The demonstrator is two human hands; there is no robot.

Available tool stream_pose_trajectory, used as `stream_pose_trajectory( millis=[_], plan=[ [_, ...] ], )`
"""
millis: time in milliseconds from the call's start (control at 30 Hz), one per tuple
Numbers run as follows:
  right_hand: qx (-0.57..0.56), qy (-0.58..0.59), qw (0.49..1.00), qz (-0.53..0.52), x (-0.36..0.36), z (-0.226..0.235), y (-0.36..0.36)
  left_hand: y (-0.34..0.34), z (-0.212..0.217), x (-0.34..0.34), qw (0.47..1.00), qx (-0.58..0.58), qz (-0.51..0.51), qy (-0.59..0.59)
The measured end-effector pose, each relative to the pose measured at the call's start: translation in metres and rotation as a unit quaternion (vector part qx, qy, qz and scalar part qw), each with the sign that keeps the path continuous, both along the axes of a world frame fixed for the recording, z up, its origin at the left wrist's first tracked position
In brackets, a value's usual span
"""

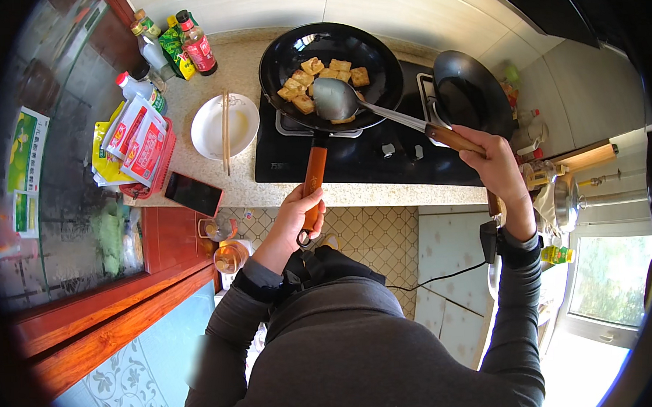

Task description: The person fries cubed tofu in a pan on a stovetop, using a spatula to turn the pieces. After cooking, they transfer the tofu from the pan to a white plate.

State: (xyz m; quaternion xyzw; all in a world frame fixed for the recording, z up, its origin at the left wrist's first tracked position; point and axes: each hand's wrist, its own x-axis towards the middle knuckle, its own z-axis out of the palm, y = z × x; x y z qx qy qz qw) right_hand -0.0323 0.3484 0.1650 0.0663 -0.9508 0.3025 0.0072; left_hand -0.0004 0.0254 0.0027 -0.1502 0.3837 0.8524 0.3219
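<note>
Browned food pieces (pixel 339 66), squarish and perhaps tofu, lie inside the black wok (pixel 377 47), mostly in its middle and toward its left side. The wok stands on the left burner of the black stove (pixel 353 167), which is set into the speckled bench (pixel 233 185). Both hands are closed. The left hand (pixel 295 218) grips the wok handle (pixel 315 167), and the right hand (pixel 497 161) grips the wooden end of the spatula (pixel 394 115), whose wide blade (pixel 333 98) is inside the wok, over some of the pieces. Whether the blade presses on them, I cannot tell.

To do this stirring well, I think the blade should go low and flat along the metal, so that it slides under the pieces and does not cut them. The left hand should hold the handle steady against each push. The pieces that overlap would be better spread, because then each one can brown evenly; too strong a stroke may break their corners.

Now the count. Of the pieces there are about a dozen, but the overlapping and the blade make the exact number uncertain. I count one wok, one spatula, one second pan (pixel 471 93) on the right burner, one white bowl (pixel 208 127), two chopsticks (pixel 226 131) laid across it, one phone (pixel 193 193) and one red basket (pixel 163 166) with several packets (pixel 142 147).
</note>
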Motion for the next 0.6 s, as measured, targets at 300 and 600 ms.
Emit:
stream_pose_trajectory(
  millis=[300, 600],
  plan=[
    [0.126, 0.029, 0.991, -0.016, 0.006, 0.01, -0.018, 0.0, -0.001, 0.0, 1.0, -0.003, 0.006, 0.002],
    [0.182, 0.12, 0.974, -0.066, -0.002, -0.021, -0.024, -0.001, -0.001, 0.0, 1.0, 0.003, 0.001, 0.005]
  ],
)
